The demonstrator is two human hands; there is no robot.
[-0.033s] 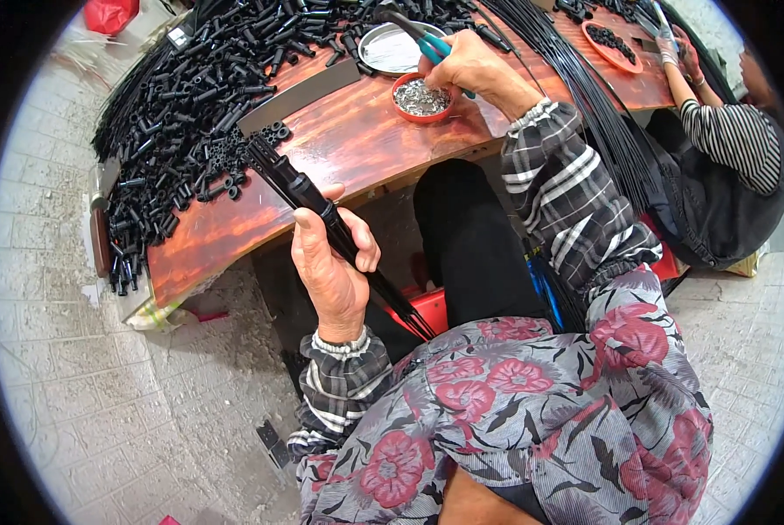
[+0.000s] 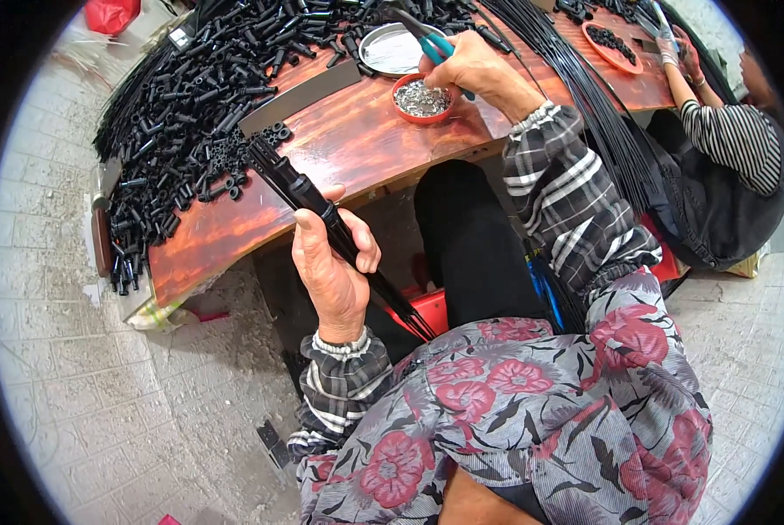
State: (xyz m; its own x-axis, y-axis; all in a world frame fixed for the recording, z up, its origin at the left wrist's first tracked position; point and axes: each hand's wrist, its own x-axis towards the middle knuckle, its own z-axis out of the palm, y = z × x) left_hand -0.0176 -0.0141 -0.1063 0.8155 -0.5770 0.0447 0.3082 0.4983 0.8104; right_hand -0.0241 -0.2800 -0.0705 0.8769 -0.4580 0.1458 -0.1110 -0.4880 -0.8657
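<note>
My left hand (image 2: 335,271) is closed around a bundle of thin black rods (image 2: 274,166), with a wider black sleeve-like piece among them just above the thumb. The bundle slants, its upper end near the table edge and its lower ends by my lap. In my right hand (image 2: 479,70) is a pair of pliers (image 2: 435,44) with teal handles, its dark jaws pointing up and away. My right thumb and fingertips reach the rim of a small orange bowl (image 2: 422,118) holding small silvery metal bits (image 2: 421,99). Whether they pinch a bit cannot be seen.
Black tube pieces (image 2: 199,96) are heaped across the left of the wooden table (image 2: 348,157), behind a flat metal strip (image 2: 300,94). A round metal dish (image 2: 392,50) stands behind the bowl. Long black rods (image 2: 567,79) overhang the edge at right; beyond them a person in striped sleeves (image 2: 737,140) works.
</note>
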